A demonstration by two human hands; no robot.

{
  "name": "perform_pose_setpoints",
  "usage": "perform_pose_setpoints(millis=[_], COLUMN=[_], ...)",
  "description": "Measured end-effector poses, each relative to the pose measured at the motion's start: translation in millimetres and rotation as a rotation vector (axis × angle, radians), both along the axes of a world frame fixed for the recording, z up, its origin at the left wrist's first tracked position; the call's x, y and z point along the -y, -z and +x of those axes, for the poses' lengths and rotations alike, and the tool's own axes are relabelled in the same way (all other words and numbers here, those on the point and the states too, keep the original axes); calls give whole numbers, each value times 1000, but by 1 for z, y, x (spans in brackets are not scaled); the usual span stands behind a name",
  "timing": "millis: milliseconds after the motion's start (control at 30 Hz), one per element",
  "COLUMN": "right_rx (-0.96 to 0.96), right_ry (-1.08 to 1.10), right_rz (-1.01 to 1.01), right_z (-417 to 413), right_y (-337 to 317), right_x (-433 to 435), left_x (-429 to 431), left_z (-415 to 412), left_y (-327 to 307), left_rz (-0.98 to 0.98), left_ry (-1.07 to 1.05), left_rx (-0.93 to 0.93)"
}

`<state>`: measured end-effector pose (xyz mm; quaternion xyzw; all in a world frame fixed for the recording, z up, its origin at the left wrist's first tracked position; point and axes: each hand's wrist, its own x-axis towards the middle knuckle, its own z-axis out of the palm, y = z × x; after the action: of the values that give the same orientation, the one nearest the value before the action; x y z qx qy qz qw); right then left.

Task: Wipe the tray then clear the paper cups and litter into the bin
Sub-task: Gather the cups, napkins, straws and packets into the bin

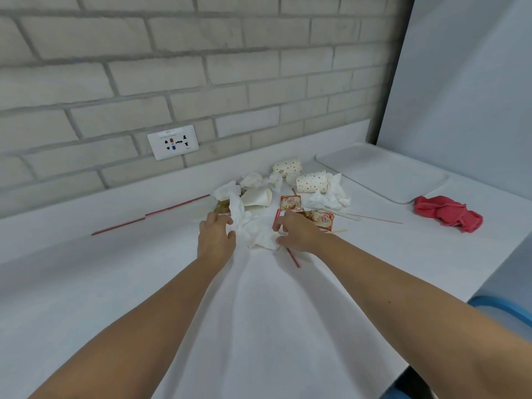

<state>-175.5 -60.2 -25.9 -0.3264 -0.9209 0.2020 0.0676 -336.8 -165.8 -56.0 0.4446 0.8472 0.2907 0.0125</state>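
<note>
Head view, crumpled tissue (pixel 263 236): on the white counter (pixel 259 312), at the near edge of the litter heap, right between the two hands.
Left hand (pixel 217 237): at the tissue's left side; fingers apart and loosely bent, tips at the paper, clamped on nothing.
Right hand (pixel 296 233): at the tissue's right side; fingers spread and bent, tips on the paper's edge, no plain grip.
Deciding relation: the tissue lies inward of both palms and about equally near each, so a two-handed scoop closing toward the middle looks likely.
Red straw (pixel 292 257): long axis runs far to near, slanting right, and it passes under the right hand.
Paper cups: two dotted cups (pixel 288 167) (pixel 312 182) and a plain cup (pixel 257 197), all on their sides beyond the fingertips.
Creamer sachets (pixel 290 203): among the litter, just past the right hand.
Tray (pixel 383 171): far right, well apart from the heap, with a red cloth (pixel 447 213) near its front corner. The wiping looks done.
Bin: a blue rim (pixel 503 309) shows below the counter's right edge, but I cannot tell whether it is the bin.
</note>
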Motion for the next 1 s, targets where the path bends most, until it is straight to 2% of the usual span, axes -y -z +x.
perform_pose_setpoints(millis=[167,300,433,533,733,833,1000], right_rx=[19,148,298,315,225,169,-230], right_ry=[-35,-106,-142,-170,-211,-199,-18], right_rz=[-49,-73,-50,-15,37,-18,-328], right_z=[-17,-32,-48,-55,-67,-70,-80], right_y=[-1,4,14,17,24,18,-15], right_x=[-11,-22,-29,-34,-39,-41,-46], left_x=[-23,-39,-50,-51,-46,-42,-36], left_z=[-5,-6,-14,-20,-31,-33,-35], left_y=[-2,4,10,18,26,22,0], left_rz=[-83,-130,-261,-288,-179,-40,306], left_ry=[4,19,31,5,-10,-29,-118], left_rx=[-48,-52,-35,9,37,129,366])
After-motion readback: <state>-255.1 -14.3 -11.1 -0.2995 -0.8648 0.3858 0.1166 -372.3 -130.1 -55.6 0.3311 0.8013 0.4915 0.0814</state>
